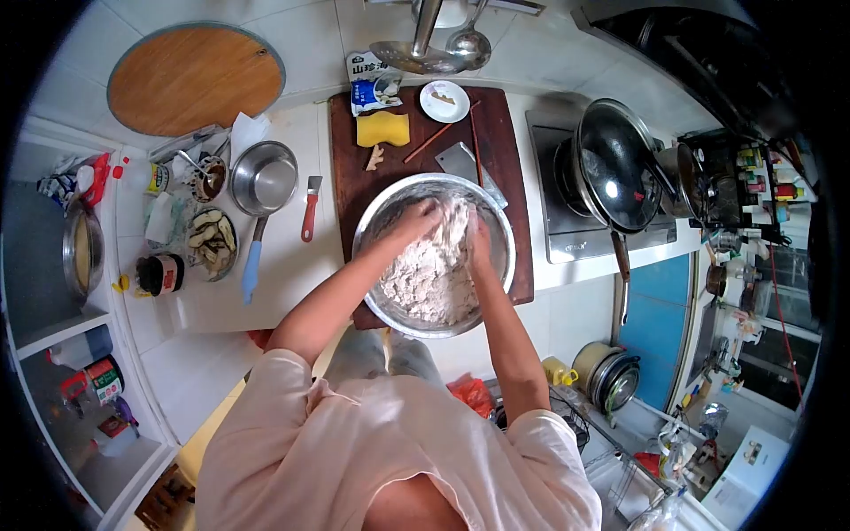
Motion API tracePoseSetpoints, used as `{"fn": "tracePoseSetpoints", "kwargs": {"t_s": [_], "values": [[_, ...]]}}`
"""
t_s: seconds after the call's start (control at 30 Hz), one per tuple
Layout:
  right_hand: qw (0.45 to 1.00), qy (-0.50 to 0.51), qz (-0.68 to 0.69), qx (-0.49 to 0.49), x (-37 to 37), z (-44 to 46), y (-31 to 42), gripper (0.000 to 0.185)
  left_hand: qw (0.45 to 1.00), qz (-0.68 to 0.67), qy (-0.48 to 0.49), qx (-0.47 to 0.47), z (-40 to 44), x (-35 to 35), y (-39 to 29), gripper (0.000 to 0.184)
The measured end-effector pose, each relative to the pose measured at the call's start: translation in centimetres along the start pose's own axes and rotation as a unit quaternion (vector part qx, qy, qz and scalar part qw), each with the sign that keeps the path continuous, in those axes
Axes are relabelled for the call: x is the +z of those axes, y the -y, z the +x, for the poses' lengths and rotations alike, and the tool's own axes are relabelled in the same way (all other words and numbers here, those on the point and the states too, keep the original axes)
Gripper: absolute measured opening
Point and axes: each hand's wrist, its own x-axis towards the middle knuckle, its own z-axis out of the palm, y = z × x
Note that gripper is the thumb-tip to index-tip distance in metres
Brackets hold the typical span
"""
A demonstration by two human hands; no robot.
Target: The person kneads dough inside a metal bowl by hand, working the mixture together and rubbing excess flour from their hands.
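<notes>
Shaggy dough [425,288]: inside the metal bowl [503,257]; best gathered off the wall, folded inward and pressed evenly.
Left hand [423,217]: at 11 o'clock, fingers bent into the dough; cannot tell if its grip pinches.
Right hand [479,239]: at 2 o'clock, fingers partly hidden, grip unreadable.
Cutting board [352,150]: under the bowl, on the white table [288,248]; cleaver [456,161] at 1 o'clock.
Kitchen: wok [620,168] at 2 o'clock, saucepan [266,177] at 10.

Even, moderately bright light; its source is out of view. Glare whitens the white countertop [297,265] near its left edge and glints on the black domed wok lid [615,168]. Fisheye distortion bends the borders into black corners.
</notes>
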Motion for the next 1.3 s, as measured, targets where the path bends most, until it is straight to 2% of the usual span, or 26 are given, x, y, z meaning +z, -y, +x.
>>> {"fn": "tracePoseSetpoints", "kwargs": {"t_s": [0.03, 0.07, 0.13, 0.2, 0.23, 0.27, 0.33, 0.43, 0.53, 0.57, 0.67, 0.7, 0.77, 0.83, 0.87, 0.9, 0.93, 1.0, 1.03, 1.13, 1.17, 1.3], "values": [[0.999, 0.052, 0.016, 0.005, -1.3, -0.5, -0.2, 0.047, 0.995, 0.089, 0.032, -0.022, -2.2, 0.1, -3.1, 0.035], [0.997, 0.058, -0.007, -0.058, -1.9, -1.5, -0.8, 0.045, 0.976, 0.123, -0.030, 0.176, -2.2, 0.7, 0.2, 0.032], [0.979, 0.072, -0.056, -0.182, -3.3, -4.0, -2.2, 0.041, 0.940, 0.230, 0.027, 0.249, -6.9, 0.5, -1.9, 0.045], [0.977, 0.025, -0.118, -0.177, -1.3, -9.0, 0.7, 0.040, 0.885, 0.392, -0.007, 0.252, -9.2, 0.7, 0.2, 0.073], [0.943, -0.057, -0.218, -0.244, -0.6, -9.6, -1.7, 0.040, 0.880, 0.419, -0.001, 0.223, -9.7, 1.1, 1.1, 0.081], [0.915, -0.074, -0.280, -0.280, 0.1, -10.3, -1.7, 0.040, 0.846, 0.491, -0.002, 0.208, -10.8, 1.4, 0.7, 0.076], [0.895, -0.063, -0.330, -0.294, 1.4, -9.8, -3.1, 0.040, 0.821, 0.520, -0.054, 0.231, -10.0, 1.6, 2.4, 0.068], [0.880, -0.123, -0.348, -0.300, 3.2, -7.3, -4.2, 0.039, 0.795, 0.533, -0.140, 0.256, -6.3, 2.0, 4.3, 0.057], [0.868, -0.134, -0.354, -0.322, 4.2, -4.2, -1.3, 0.033, 0.790, 0.537, -0.143, 0.258, -2.8, 1.7, 3.6, 0.048], [0.867, -0.125, -0.362, -0.319, 4.0, -3.1, -1.0, 0.032, 0.772, 0.530, -0.178, 0.302, -2.1, 1.5, 3.1, 0.038], [0.852, -0.135, -0.385, -0.327, 3.8, -0.1, -1.6, 0.031, 0.757, 0.567, -0.166, 0.278, 0.0, 1.1, 2.6, 0.029], [0.857, -0.137, -0.377, -0.324, 3.8, 0.2, -1.5, 0.031, 0.737, 0.551, -0.208, 0.331, 0.1, 1.0, 2.5, 0.025], [0.856, -0.149, -0.363, -0.336, 3.9, 0.3, -1.7, 0.031, 0.745, 0.552, -0.197, 0.319, 0.6, 0.8, 2.4, 0.025], [0.863, -0.119, -0.340, -0.353, 3.4, 0.0, -1.4, 0.034, 0.746, 0.558, -0.197, 0.306, 0.1, 0.9, 2.0, 0.027], [0.865, -0.105, -0.328, -0.365, 3.2, -0.1, -1.0, 0.036, 0.767, 0.556, -0.160, 0.277, -0.5, 0.9, 1.7, 0.033], [0.929, -0.057, -0.244, -0.273, 3.2, -1.6, 1.2, 0.039, 0.786, 0.553, -0.121, 0.248, -1.7, 0.9, 0.8, 0.040], [0.944, -0.025, -0.224, -0.240, 2.3, -2.2, 2.1, 0.040, 0.804, 0.548, -0.081, 0.216, -3.0, 0.9, 0.3, 0.047], [0.968, 0.043, -0.180, -0.169, 0.2, -2.9, 3.7, 0.041, 0.809, 0.512, -0.082, 0.277, -7.5, 1.2, 1.3, 0.057], [0.933, 0.008, -0.233, -0.273, 1.0, -4.5, 5.0, 0.037, 0.809, 0.493, -0.080, 0.308, -9.8, 1.5, 2.0, 0.063], [0.876, 0.073, -0.339, -0.335, 0.9, -6.8, 4.0, 0.033, 0.759, 0.534, -0.092, 0.361, -12.8, 2.5, 5.4, 0.075], [0.844, 0.063, -0.374, -0.379, 0.6, -7.1, 2.4, 0.028, 0.796, 0.485, -0.084, 0.351, -13.1, 2.6, 5.4, 0.073], [0.844, -0.019, -0.390, -0.369, 1.4, -9.9, -0.7, 0.027, 0.827, 0.504, -0.087, 0.234, -11.3, 2.3, 2.0, 0.064]]}}
